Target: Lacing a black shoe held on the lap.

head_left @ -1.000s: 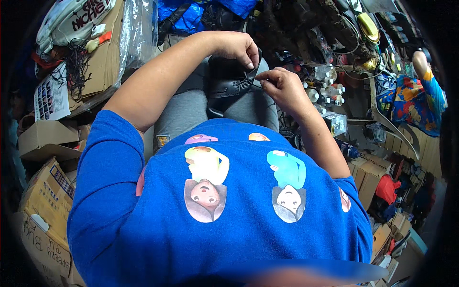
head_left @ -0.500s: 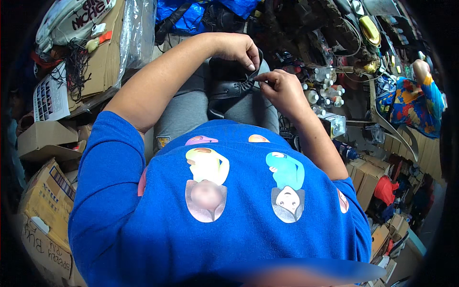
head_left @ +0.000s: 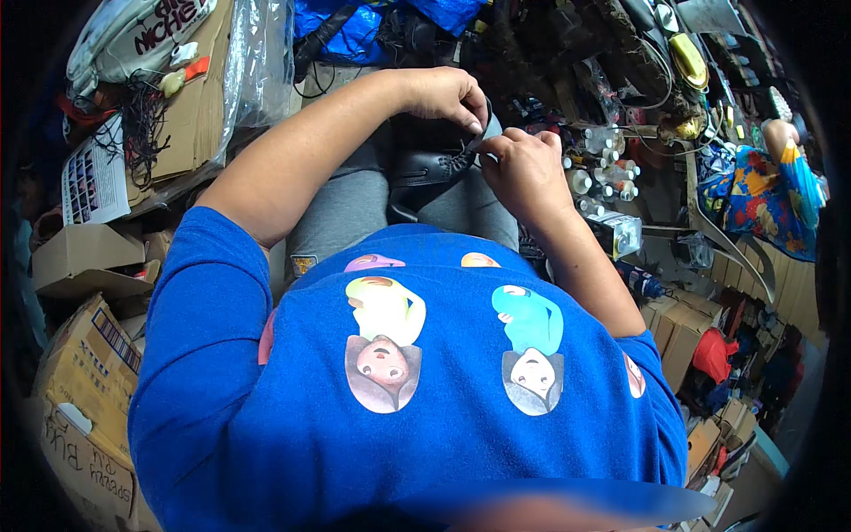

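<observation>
A black leather shoe (head_left: 418,168) with dark laces (head_left: 458,161) lies across my lap between grey-trousered thighs. My left hand (head_left: 450,99) arches over its far side, thumb and bent fingers closed on the dark edge of the shoe. At the laced front, my right hand (head_left: 529,170) pinches thumb and forefinger together beside the laces. A thin lace end seems to run into that pinch, though the fingertips largely cover it.
To the left are stacked cardboard (head_left: 191,111), a clear plastic sheet (head_left: 257,66) and boxes (head_left: 89,257). Several small white-capped bottles (head_left: 607,168) crowd the right side. A person's hand (head_left: 780,133) and colourful sleeve (head_left: 802,191) show at the far right.
My right forefinger, earlier stretched toward the laces, has curled into a pinch, and that hand has drawn slightly back. My left hand stays on the shoe, a little lower in the picture.
</observation>
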A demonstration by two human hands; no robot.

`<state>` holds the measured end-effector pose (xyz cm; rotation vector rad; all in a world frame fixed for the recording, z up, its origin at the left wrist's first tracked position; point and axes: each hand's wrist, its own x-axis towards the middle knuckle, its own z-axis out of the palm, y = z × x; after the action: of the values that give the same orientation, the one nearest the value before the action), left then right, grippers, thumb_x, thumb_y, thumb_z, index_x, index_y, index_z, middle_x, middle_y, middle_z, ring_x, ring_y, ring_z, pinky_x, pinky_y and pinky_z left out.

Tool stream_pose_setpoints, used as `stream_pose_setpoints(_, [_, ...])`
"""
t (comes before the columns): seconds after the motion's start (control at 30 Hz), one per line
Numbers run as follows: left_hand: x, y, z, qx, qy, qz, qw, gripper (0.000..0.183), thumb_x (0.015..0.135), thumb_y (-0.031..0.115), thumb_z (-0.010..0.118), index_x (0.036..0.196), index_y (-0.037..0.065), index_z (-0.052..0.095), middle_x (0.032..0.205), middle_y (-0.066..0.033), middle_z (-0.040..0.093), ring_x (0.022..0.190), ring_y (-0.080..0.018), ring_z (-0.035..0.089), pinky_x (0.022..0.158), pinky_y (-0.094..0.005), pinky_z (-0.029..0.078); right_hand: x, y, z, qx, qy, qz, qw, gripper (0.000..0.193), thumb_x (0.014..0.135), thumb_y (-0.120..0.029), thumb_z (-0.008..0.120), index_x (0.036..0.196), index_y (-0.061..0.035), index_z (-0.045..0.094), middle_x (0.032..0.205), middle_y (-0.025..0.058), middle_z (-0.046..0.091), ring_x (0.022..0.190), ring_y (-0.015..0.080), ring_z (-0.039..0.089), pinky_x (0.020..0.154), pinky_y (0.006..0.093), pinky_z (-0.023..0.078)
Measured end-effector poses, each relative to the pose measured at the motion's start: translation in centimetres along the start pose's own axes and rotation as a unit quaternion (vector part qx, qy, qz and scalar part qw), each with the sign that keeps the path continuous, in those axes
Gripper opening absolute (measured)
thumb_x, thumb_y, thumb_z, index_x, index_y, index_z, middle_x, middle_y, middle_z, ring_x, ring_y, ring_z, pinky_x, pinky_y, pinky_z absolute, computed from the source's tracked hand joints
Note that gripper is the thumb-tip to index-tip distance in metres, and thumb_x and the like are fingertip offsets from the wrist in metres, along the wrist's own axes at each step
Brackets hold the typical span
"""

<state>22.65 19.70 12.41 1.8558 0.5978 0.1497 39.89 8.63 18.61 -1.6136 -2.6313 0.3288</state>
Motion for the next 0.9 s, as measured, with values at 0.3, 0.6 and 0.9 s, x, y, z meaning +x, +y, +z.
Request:
stream_pose_setpoints(0.3, [-0.9, 0.9, -0.7, 0.048, -0.043, 0.016, 0.998, 0.028, 0.074, 0.012, 0.072, 0.101, 0.009, 0.067, 0.102, -0.0089, 0.055, 0.101, -0.0248, 0.054, 0.091, -0.0341, 0.042, 0.1, 2.6, 1.2, 0.184, -0.024, 0.035, 0.982, 0.013, 0.080, -0.017, 0.065, 0.091, -0.0143, 0.071, 0.081, 0.0068, 0.060, 0.076, 0.0249, 0.060, 0.078, 0.0365, 0.041])
stream_pose_setpoints(0.6, [-0.9, 1.3, -0.3, 0.105, -0.027, 0.030, 0.994, 0.039, 0.066, 0.010, 0.076, 0.104, 0.012, 0.067, 0.103, -0.0097, 0.054, 0.103, -0.0275, 0.052, 0.092, -0.0357, 0.041, 0.4, 6.2, 3.6, 0.516, -0.150, 0.098, 0.838, 0.017, 0.087, -0.013, 0.062, 0.101, -0.0050, 0.069, 0.095, 0.0009, 0.057, 0.084, 0.0114, 0.054, 0.077, 0.0268, 0.044])
stream_pose_setpoints(0.9, [-1.3, 1.0, 0.4, 0.108, 0.017, 0.064, 0.992, 0.038, 0.064, 0.009, 0.077, 0.100, 0.012, 0.068, 0.098, -0.0081, 0.056, 0.100, -0.0260, 0.053, 0.090, -0.0349, 0.043, -0.3, 6.8, 3.8, 0.577, -0.174, 0.124, 0.788, 0.020, 0.086, -0.016, 0.064, 0.103, -0.0073, 0.069, 0.095, -0.0014, 0.056, 0.090, 0.0105, 0.052, 0.082, 0.0258, 0.041])
